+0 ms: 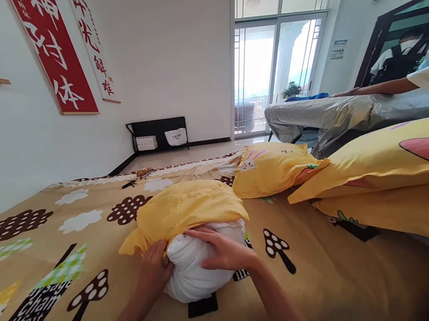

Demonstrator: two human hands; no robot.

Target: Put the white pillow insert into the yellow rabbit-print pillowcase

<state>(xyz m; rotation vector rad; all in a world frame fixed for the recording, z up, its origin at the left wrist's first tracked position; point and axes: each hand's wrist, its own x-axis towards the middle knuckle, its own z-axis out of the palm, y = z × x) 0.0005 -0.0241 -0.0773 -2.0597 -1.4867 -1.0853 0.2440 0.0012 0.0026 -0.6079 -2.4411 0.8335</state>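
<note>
In the head view, a white pillow (196,276) lies on the bed, its far part inside a yellow pillowcase (195,202). The near end of the pillow bulges out of the case's opening. My left hand (156,266) is closed on the pillowcase's edge at the left side of the opening, its fingers curled and partly hidden. Resting on top of the white pillow, my right hand (224,251) has its fingers stretched out and its thumb apart. Its fingertips reach the rim of the case.
The bed has a tan patterned sheet (277,295). Yellow pillows (271,169) lie at the right. Beyond stands a grey-covered table (319,113), with a person's arm (383,89) over it. A dark cord-like item (130,183) lies near the bed's far edge.
</note>
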